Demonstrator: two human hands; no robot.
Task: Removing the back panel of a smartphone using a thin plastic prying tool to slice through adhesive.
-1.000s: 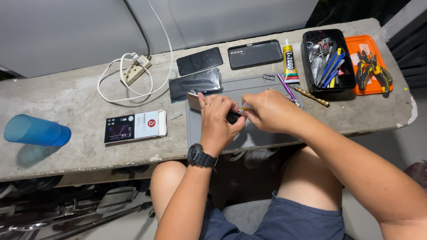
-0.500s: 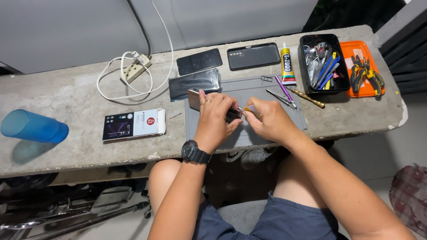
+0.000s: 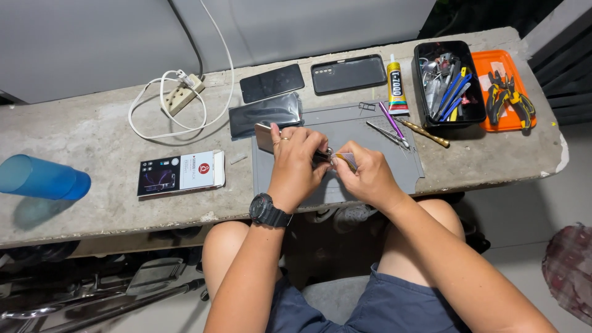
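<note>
My left hand [image 3: 296, 161], with a black watch [image 3: 269, 211] on its wrist, grips a slim phone [image 3: 264, 136] lying on the grey work mat [image 3: 398, 168]. Only the phone's upper left corner shows past my fingers. My right hand [image 3: 365, 177] pinches a small tool [image 3: 343, 159] whose tip meets the phone right beside my left fingers. Both hands touch over the middle of the mat.
On the mat lie tweezers [image 3: 386, 133], a purple tool [image 3: 391, 119] and a brass-handled screwdriver [image 3: 425, 132]. Behind are a wrapped screen [image 3: 265, 115], a black phone [image 3: 272, 82], a back cover [image 3: 348, 73], a glue tube [image 3: 396, 86], a black tool tray [image 3: 447, 114], an orange tray [image 3: 481, 92]. To the left are a power strip [image 3: 183, 94], a box [image 3: 180, 173] and a blue cup [image 3: 43, 177].
Both hands stay on the phone at the mat's middle. My right hand has drawn in closer to the left one, and my head has shifted a little.
</note>
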